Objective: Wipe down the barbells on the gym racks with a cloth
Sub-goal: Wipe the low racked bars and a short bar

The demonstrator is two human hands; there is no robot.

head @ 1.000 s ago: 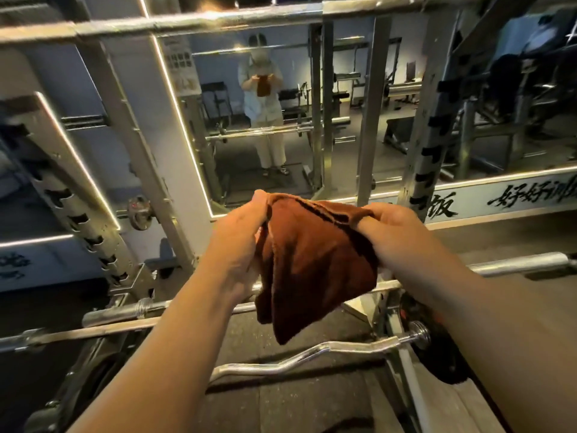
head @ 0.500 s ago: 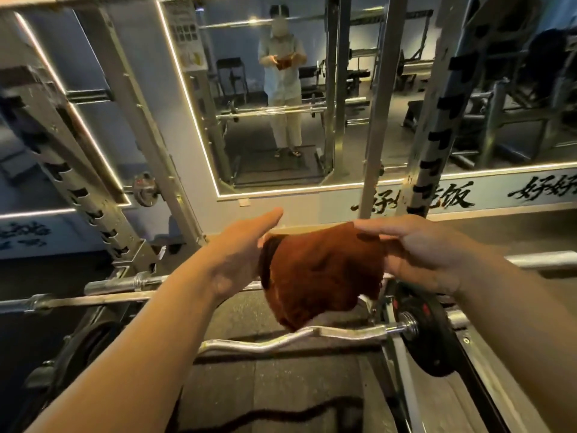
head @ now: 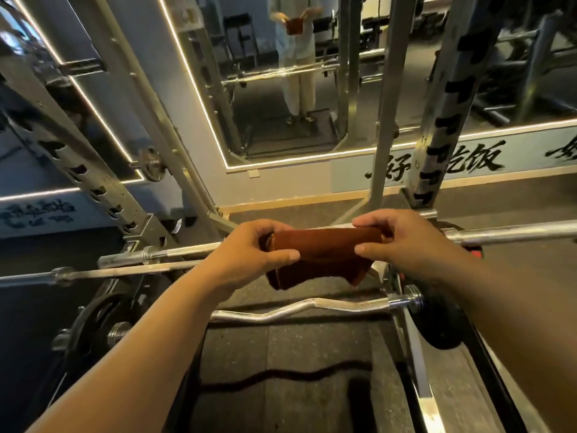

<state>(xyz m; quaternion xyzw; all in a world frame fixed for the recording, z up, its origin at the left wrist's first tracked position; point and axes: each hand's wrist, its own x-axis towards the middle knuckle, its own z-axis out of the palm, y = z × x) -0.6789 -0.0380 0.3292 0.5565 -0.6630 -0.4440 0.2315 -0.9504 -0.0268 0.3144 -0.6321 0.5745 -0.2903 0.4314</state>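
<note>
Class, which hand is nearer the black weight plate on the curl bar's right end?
Right. The right hand grips the cloth just above the weight plate; the left hand grips its far end.

Bare forearms [head: 150, 345], mirrored pale top [head: 298, 45], light trousers [head: 300, 85]

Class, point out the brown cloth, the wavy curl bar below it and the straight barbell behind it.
brown cloth [head: 324, 248]: head view, middle of its folded top.
wavy curl bar [head: 349, 305]: head view, shaft right of the bends.
straight barbell [head: 512, 233]: head view, chrome sleeve at the right.
</note>
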